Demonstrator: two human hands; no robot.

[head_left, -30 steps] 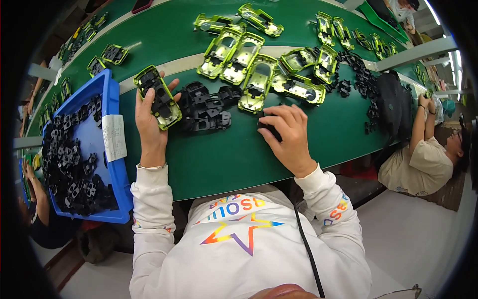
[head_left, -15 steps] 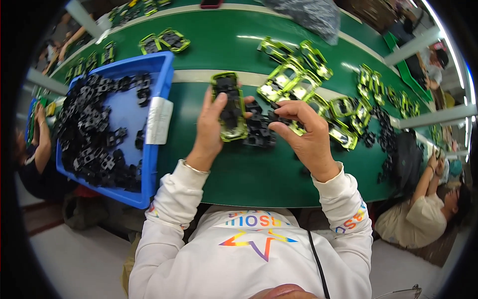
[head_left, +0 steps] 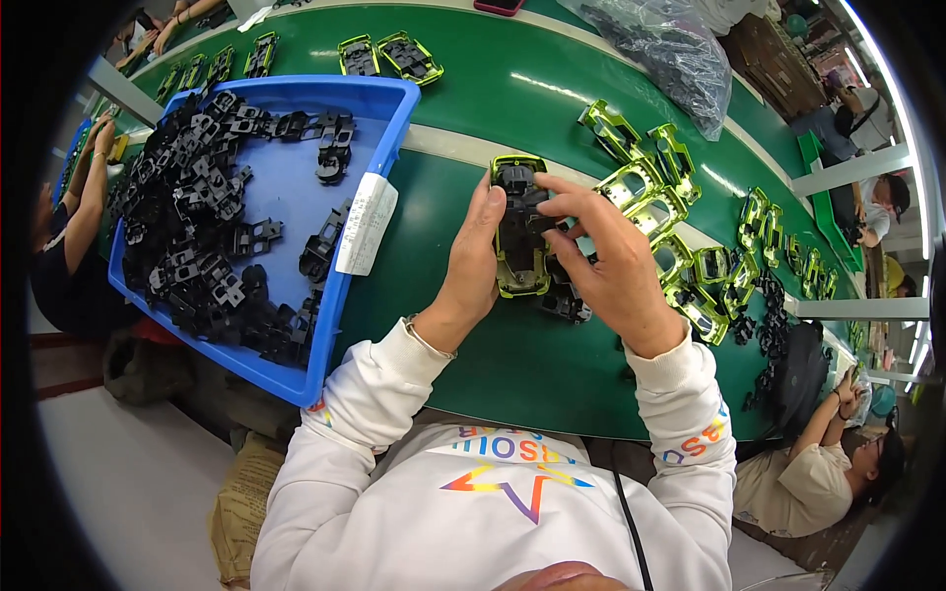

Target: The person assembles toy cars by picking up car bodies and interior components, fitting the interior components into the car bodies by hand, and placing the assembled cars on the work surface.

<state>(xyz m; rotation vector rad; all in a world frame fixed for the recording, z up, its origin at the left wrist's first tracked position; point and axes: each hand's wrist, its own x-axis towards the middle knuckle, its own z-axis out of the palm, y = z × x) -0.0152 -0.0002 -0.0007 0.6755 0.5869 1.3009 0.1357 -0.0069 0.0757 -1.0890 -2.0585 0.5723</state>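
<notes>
My left hand (head_left: 469, 266) grips a lime-green toy car body shell (head_left: 520, 286) by its left side, hollow side up. A black plastic insert (head_left: 516, 177) lies inside its upper part. Over the shell's right side is my right hand (head_left: 623, 266), its thumb and forefinger pinching a small black plastic part (head_left: 541, 221) against the inside. The fingers partly cover that part, so how it sits cannot be told. More black plastic parts (head_left: 568, 305) lie on the green table just beneath the shell. Several empty lime-green shells (head_left: 631, 189) are heaped beyond my right hand.
At the left stands a blue bin (head_left: 402, 103) of black plastic parts (head_left: 202, 187). Finished-looking shells with black inserts (head_left: 406, 59) lie past it. A clear plastic bag (head_left: 680, 69) is at the far right. Black parts (head_left: 774, 325) line the right side. Co-workers sit at both sides.
My right hand has brought the small black part leftward from beside the shell to its inside. The left hand still holds the shell. The whole view has shifted and tilted.
</notes>
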